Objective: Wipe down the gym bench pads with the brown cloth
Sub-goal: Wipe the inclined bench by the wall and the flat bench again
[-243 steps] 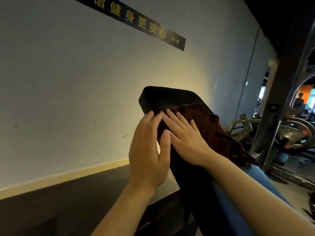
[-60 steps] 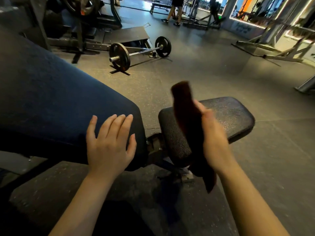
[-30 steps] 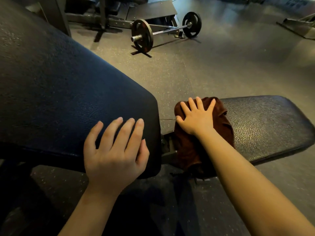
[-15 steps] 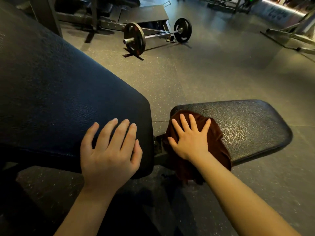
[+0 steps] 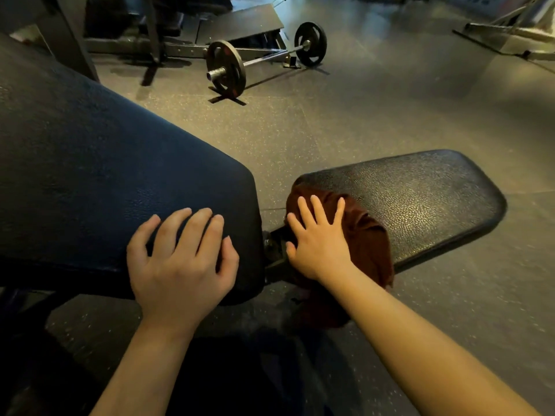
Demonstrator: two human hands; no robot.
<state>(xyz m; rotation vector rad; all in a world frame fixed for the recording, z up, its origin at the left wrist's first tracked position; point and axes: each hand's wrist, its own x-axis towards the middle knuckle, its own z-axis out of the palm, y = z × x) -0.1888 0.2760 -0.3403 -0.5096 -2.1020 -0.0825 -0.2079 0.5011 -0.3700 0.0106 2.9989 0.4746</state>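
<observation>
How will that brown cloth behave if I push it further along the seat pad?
Probably floppy: the brown cloth sags over the near edge of the seat pad and hangs below it. It may bunch rather than slide flat, since it already shows folds beside the right hand. Likely light; flat fingers alone hold it down.

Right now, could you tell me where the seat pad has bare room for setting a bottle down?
The seat pad is bare from the brown cloth to its far rounded end. Its near end is crowded: the right hand presses the cloth there, beside the gap to the back pad, where the left hand rests.
</observation>
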